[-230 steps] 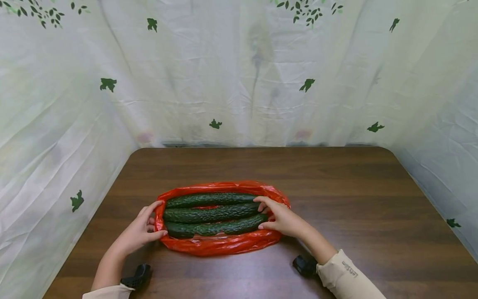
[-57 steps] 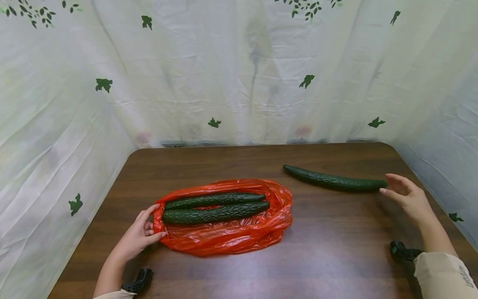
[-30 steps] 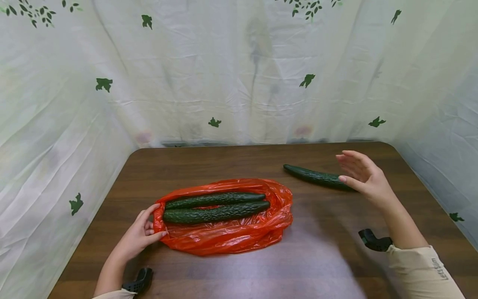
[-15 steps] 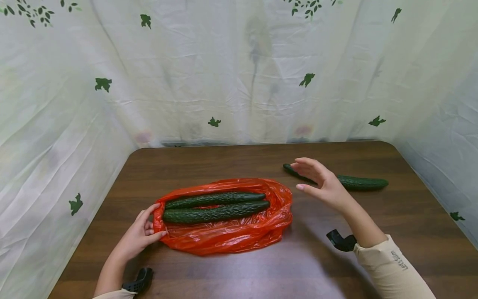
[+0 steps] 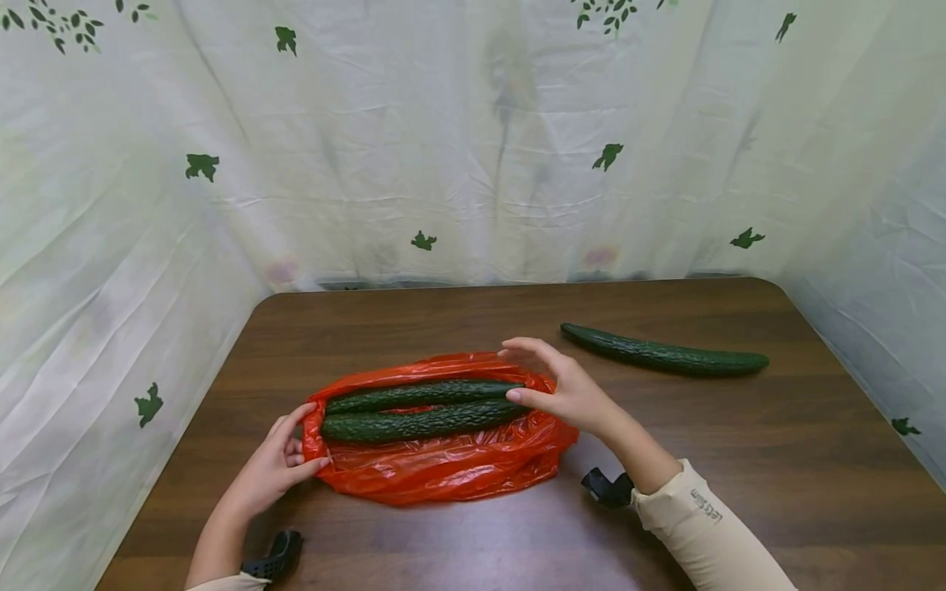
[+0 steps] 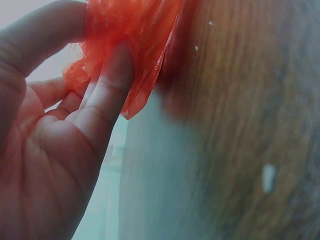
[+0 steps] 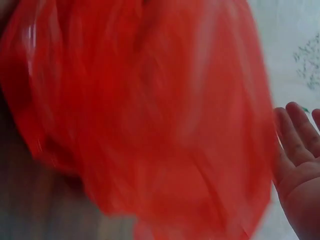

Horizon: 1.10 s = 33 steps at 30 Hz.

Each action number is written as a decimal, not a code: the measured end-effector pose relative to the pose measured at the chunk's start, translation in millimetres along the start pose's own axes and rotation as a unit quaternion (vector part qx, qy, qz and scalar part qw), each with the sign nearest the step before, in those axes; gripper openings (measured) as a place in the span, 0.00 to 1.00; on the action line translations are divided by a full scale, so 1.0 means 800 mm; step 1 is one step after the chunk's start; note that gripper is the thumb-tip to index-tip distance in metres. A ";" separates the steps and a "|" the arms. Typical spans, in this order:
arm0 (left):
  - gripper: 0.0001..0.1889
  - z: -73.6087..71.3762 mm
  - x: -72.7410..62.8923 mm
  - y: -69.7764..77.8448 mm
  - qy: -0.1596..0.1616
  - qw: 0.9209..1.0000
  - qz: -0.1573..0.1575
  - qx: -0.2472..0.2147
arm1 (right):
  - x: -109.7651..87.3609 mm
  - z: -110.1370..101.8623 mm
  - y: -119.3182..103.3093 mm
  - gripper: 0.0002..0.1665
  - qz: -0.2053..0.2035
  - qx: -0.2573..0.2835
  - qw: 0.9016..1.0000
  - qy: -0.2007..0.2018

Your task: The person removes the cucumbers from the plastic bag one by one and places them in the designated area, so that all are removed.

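A red plastic bag point(image 5: 443, 478) lies spread on the table, its mouth facing up. Two dark green cucumbers rest side by side inside it, a rear cucumber point(image 5: 421, 396) and a front cucumber point(image 5: 421, 423). My left hand point(image 5: 268, 469) pinches the bag's left rim between thumb and fingers; in the left wrist view the thin film point(image 6: 135, 30) sits between them. My right hand point(image 5: 572, 396) hovers over the bag's right end, thumb and fingers spread beside the cucumber tips. The right wrist view shows its fingers point(image 7: 300, 135) straightened next to the blurred red film.
Another cucumber point(image 5: 665, 355) lies on the brown wooden table point(image 5: 739, 460) at the back right. A pale cloth point(image 5: 473, 148) with green leaf prints hangs behind the table and along both sides.
One cucumber has gone from the bag to the table's back right, where my right hand let go of it. That hand has swung left back over the bag. My left hand has stayed put.
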<state>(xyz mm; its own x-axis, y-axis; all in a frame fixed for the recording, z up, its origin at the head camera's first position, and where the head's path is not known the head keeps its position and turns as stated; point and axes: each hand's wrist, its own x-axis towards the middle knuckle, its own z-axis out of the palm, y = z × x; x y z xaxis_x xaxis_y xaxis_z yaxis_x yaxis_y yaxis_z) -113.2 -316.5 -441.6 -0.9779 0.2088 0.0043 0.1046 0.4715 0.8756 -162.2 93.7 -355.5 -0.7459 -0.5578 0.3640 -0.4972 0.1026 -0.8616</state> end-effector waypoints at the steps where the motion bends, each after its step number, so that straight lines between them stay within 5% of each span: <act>1: 0.42 0.000 0.000 0.000 0.000 1.000 -0.002 0.000 | 0.001 0.005 0.004 0.32 0.002 0.004 1.000 0.000; 15: 0.41 0.000 0.000 0.000 0.000 1.000 0.001 0.001 | -0.004 0.030 0.096 0.35 0.063 0.001 0.997 -0.048; 33: 0.41 0.001 -0.001 -0.003 0.007 1.000 0.011 0.002 | -0.014 0.029 0.122 0.33 0.097 -0.062 0.991 -0.073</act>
<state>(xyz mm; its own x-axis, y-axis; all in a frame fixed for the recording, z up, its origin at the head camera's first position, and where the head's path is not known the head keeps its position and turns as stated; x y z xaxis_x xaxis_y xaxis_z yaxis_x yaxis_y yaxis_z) -112.9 -317.3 -443.8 -0.9777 0.2079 0.0298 0.1266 0.4703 0.8734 -192.1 91.4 -452.2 -0.7650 -0.6302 0.1323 -0.4076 0.3147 -0.8572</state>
